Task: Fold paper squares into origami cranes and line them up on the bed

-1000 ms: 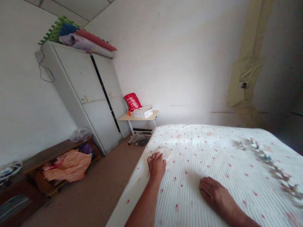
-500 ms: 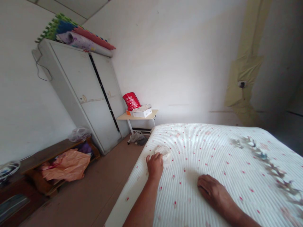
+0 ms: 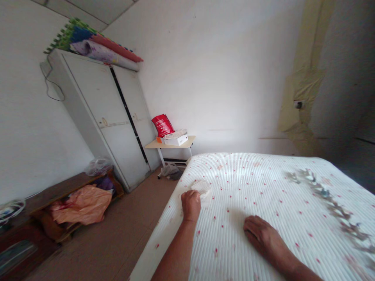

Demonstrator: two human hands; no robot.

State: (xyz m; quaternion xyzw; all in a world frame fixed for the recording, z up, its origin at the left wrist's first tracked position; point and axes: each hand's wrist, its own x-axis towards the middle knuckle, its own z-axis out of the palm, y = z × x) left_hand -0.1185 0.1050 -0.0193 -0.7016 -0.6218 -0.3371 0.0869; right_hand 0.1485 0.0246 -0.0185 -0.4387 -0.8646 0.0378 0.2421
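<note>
My left hand [image 3: 191,203] is at the left side of the bed, fingers curled in against the near edge of a thin, crumpled whitish sheet [image 3: 204,189]. It looks like paper or thin plastic and lies on the striped bed cover [image 3: 234,249] with red dots. Lower right of it, my right hand [image 3: 260,236] rests on the cover with its fingers bent and pressed together. Its palm side is hidden, so whatever it may hold does not show.
A curving row of small grey-white and brown pieces [image 3: 331,199] runs along the bed's right side. Beyond the bed a small table [image 3: 152,144] carries a red bag [image 3: 163,125] and a white box [image 3: 176,139]. A grey cabinet [image 3: 96,109] and a low wooden unit [image 3: 67,187] stand left.
The fingers of my left hand, spread over the whitish sheet before, have closed at its near edge. My right hand has stayed almost in place.
</note>
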